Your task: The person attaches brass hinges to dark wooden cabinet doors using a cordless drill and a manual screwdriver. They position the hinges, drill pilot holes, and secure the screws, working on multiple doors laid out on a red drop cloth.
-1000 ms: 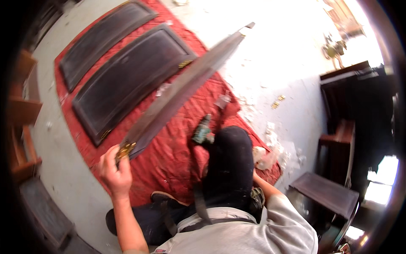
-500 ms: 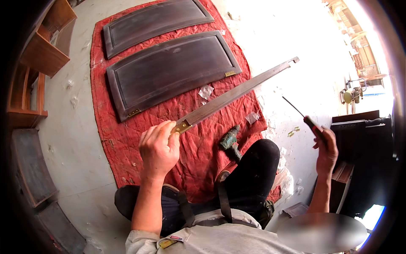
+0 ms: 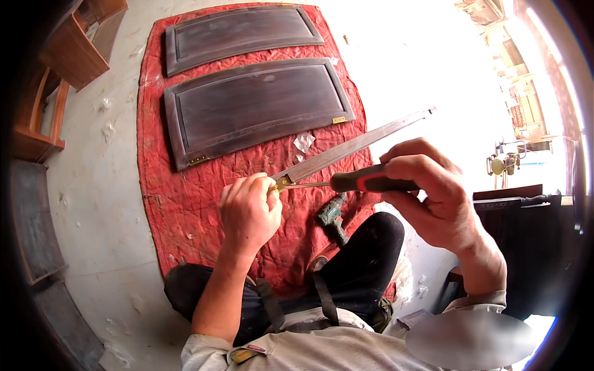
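My left hand (image 3: 249, 210) is closed round the near end of a long dark wooden strip (image 3: 352, 146), which slants away to the upper right. A brass hinge (image 3: 282, 183) sits on that end, beside my fingertips. In my right hand (image 3: 436, 195) is a screwdriver with a black and red handle (image 3: 365, 180), held level. Its shaft (image 3: 311, 184) points left and the tip reaches the hinge; whether it sits in a screw I cannot tell. Below the strip, a green cordless drill (image 3: 332, 216) lies on the red cloth (image 3: 216, 241).
Two dark framed wooden panels (image 3: 260, 105) with brass hinges lie on the cloth ahead. A crumpled clear plastic bag (image 3: 303, 142) rests near them. Brown wooden cabinets (image 3: 74, 49) stand at the left, with more dark panels (image 3: 38, 222) below. Black furniture (image 3: 526, 247) is at the right.
My right hand has swung left and forward, bringing the screwdriver tip from the open right side to the hinge. The left hand, still gripping the strip, has shifted slightly right.
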The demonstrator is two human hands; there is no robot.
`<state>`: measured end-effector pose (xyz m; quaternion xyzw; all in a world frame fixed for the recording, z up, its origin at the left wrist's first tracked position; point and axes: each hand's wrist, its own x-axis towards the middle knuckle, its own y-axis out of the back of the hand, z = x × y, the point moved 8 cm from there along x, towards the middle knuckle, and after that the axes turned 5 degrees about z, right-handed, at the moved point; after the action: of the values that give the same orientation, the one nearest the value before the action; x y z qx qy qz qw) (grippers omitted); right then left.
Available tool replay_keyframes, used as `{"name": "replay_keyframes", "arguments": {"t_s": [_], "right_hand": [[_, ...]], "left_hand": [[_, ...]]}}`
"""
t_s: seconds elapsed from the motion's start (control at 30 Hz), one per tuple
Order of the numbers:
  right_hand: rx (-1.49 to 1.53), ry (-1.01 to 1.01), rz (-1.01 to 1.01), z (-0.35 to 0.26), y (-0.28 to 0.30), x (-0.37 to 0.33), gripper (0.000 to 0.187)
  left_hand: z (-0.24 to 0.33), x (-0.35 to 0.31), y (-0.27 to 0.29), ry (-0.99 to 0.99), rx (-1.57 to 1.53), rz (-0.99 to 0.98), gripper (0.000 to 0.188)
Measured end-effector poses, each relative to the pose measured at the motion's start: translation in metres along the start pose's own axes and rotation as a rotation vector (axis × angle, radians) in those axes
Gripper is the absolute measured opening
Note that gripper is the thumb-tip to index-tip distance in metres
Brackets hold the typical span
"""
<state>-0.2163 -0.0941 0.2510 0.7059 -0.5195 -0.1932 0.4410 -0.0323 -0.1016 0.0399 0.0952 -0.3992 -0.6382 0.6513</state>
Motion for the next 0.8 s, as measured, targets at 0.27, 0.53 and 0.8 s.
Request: {"name": "replay_keyframes", "arguments": {"t_s": [0.27, 0.53, 0.8], "right_hand": [[0.004, 0.073, -0.037, 0.002, -0.018, 0.013, 0.031], [-0.009, 0.091, -0.066, 0.005, -0.025, 0.018, 0.030], [-0.002, 0.082, -0.075, 0.008, -0.027, 0.019, 0.031]], "left_hand": [[-0.001, -0.001, -0.002, 0.008, 0.017, 0.027, 0.021], [0.000, -0.001, -0.003, 0.009, 0.024, 0.015, 0.021], [0.001, -0.001, -0.002, 0.007, 0.017, 0.020, 0.021]]}}
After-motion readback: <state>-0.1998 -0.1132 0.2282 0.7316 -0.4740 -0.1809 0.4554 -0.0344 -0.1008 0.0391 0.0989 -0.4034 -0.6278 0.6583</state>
